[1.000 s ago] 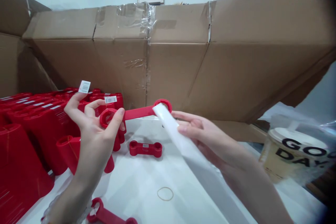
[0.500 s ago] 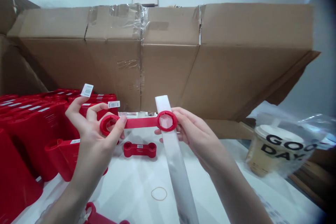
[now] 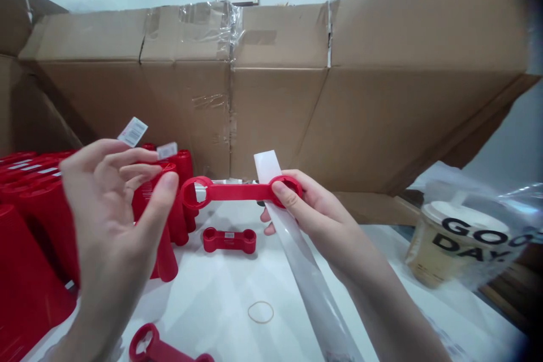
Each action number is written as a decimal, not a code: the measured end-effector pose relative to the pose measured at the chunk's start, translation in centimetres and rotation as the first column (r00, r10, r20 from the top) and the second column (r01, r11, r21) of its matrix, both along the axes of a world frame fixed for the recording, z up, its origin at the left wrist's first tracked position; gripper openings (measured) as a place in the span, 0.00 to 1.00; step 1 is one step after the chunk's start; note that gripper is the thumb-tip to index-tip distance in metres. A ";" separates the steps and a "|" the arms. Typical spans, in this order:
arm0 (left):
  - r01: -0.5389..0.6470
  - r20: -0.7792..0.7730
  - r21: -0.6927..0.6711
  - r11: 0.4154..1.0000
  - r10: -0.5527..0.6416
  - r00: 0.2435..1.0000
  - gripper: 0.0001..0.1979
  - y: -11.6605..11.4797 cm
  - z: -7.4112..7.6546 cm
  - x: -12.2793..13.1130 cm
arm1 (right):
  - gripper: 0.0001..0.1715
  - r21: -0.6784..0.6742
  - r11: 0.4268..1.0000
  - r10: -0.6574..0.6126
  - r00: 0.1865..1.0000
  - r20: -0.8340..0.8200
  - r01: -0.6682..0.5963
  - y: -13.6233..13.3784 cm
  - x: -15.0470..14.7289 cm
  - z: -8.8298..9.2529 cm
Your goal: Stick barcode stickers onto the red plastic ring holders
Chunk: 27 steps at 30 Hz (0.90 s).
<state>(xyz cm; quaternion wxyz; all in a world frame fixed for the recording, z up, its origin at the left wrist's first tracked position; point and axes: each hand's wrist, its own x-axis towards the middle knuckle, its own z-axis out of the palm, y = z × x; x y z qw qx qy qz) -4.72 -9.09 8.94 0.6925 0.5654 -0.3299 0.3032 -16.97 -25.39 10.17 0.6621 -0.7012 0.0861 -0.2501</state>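
Note:
My right hand (image 3: 316, 216) grips a red plastic bar with a ring at each end (image 3: 240, 191) by its right ring, together with a long white backing strip (image 3: 297, 254) that runs down toward me. My left hand (image 3: 114, 203) is off the bar, fingers spread, with small white barcode stickers (image 3: 132, 131) stuck to two fingertips. The bar's left ring hangs free just right of my left thumb.
Stacks of red plastic parts (image 3: 29, 209) fill the left side. Another red double-ring bar (image 3: 229, 239) lies on the white table (image 3: 220, 294), one more (image 3: 161, 348) at the near edge, plus a rubber band (image 3: 261, 311). Cardboard boxes (image 3: 297, 96) wall the back. A bagged drink cup (image 3: 458, 249) stands right.
My left hand has let go of the bar's left ring and pulled back to the left, fingers opening. My right hand now holds the bar alone, slightly further right.

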 end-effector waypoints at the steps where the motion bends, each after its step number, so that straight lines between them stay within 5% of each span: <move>1: 0.022 -0.092 0.010 1.000 -0.021 0.996 0.18 0.3 0.2 -0.5 | 0.18 0.000 1.000 -0.007 1.000 -0.001 0.007 0.0 0.0 0.0; 5: 0.261 -0.266 0.135 0.956 -0.219 0.939 0.11 1.0 0.7 -2.8 | 0.18 -0.042 0.999 0.002 1.000 -0.010 -0.002 -0.1 0.0 -0.1; 8: 0.375 -0.459 0.218 0.901 -0.245 0.854 0.09 0.8 1.0 -4.0 | 0.19 -0.095 0.995 0.033 0.999 -0.040 -0.037 -0.2 0.1 -0.3; 14: 0.333 -0.549 0.259 0.907 -0.145 0.823 0.11 -0.1 1.0 -4.6 | 0.20 -0.158 0.987 0.013 1.000 -0.013 -0.015 0.0 0.0 -0.7; 27: 0.271 -0.523 0.259 0.927 -0.101 0.846 0.11 -0.3 0.9 -4.6 | 0.18 0.045 0.985 0.166 0.986 0.005 -0.166 0.8 0.0 -0.1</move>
